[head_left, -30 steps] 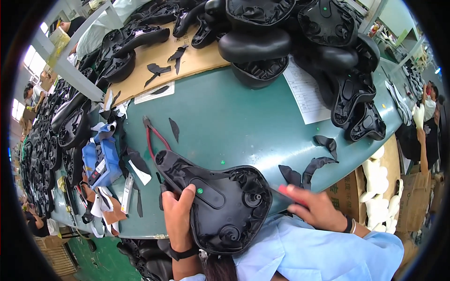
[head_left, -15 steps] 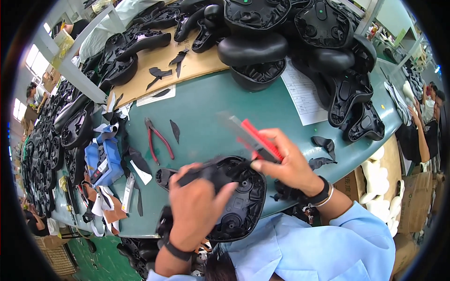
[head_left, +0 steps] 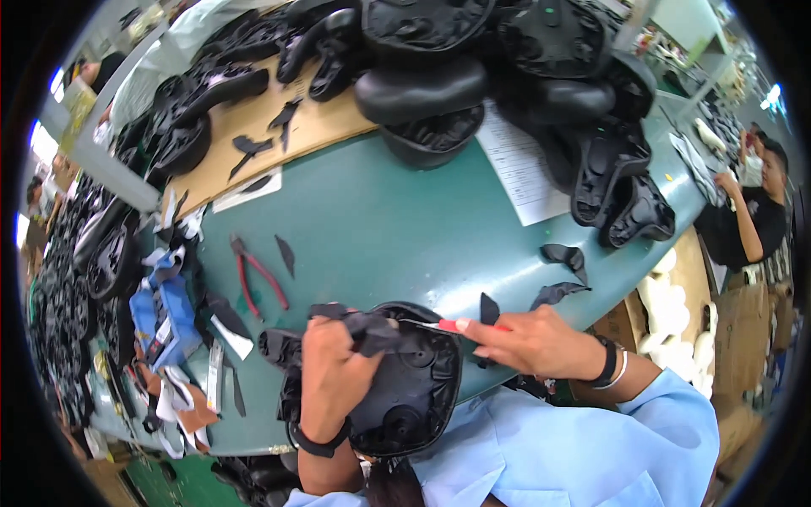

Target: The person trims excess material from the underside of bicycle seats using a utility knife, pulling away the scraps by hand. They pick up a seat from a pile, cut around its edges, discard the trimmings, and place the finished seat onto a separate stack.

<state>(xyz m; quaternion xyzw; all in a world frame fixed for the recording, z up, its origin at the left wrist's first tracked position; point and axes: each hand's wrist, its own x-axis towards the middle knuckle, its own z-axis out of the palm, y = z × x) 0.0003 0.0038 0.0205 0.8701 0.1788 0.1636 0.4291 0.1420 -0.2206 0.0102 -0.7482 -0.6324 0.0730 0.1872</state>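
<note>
The person has a black saddle [head_left: 401,376] underside up at the near edge of the green table [head_left: 363,220], its wide end toward the right and its narrow nose toward the left. The left hand [head_left: 331,376] is clenched over the middle of it, with a strip of black cover material [head_left: 372,329] bunched in the fingers. The right hand [head_left: 541,340] grips a red-handled knife [head_left: 448,325], its thin blade reaching over the far rim of the wide end, close to that strip.

Judging by how things lie, the trimming of this saddle is partway along. The cover is folded inward round the wide end, where it sits in pleats. The bunched strip appears to be the part left to come away; the blur and the fingers hide whether it is cut through or joined to the cover at the blade.

Loose black offcuts [head_left: 564,292] lie to the right of the saddle, and 1 dark sliver [head_left: 285,255] lies beside the red-handled pliers [head_left: 258,277], which rest untouched on the table. Beyond, more black saddles [head_left: 422,89] are piled at the far side; whether those are finished cannot be told from here.
</note>
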